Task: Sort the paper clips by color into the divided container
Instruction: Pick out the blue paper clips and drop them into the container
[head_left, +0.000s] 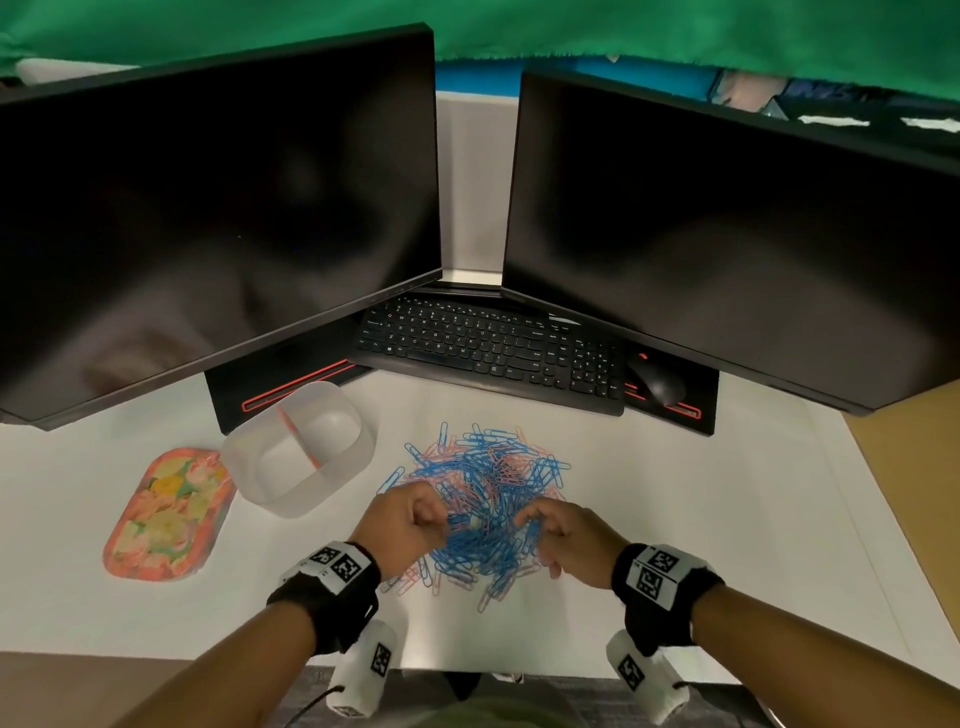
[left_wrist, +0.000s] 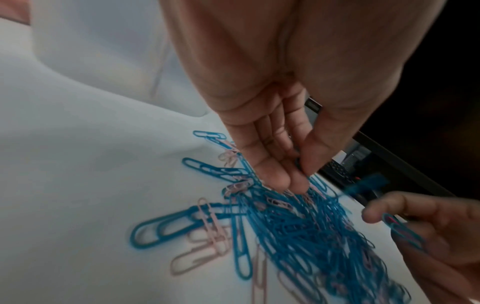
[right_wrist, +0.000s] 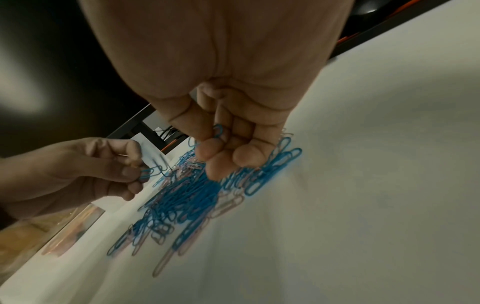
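Note:
A tangled pile of blue and pink paper clips (head_left: 488, 488) lies on the white desk mat. Both hands are over its near edge. My left hand (head_left: 441, 519) has curled fingers and pinches a blue paper clip (right_wrist: 148, 172) between thumb and fingertips. My right hand (head_left: 530, 519) is curled too, and a blue paper clip (right_wrist: 218, 131) sits pinched between its thumb and fingers. The divided container (head_left: 244, 452), a translucent tub with a pink-edged partition, stands to the left of the pile; both of its compartments look empty.
A floral-patterned lid (head_left: 166, 514) lies left of the container. Behind the pile are a black keyboard (head_left: 493, 348), a mouse (head_left: 657, 382) and two dark monitors (head_left: 218, 208). The mat's right edge meets a brown desk (head_left: 909, 467).

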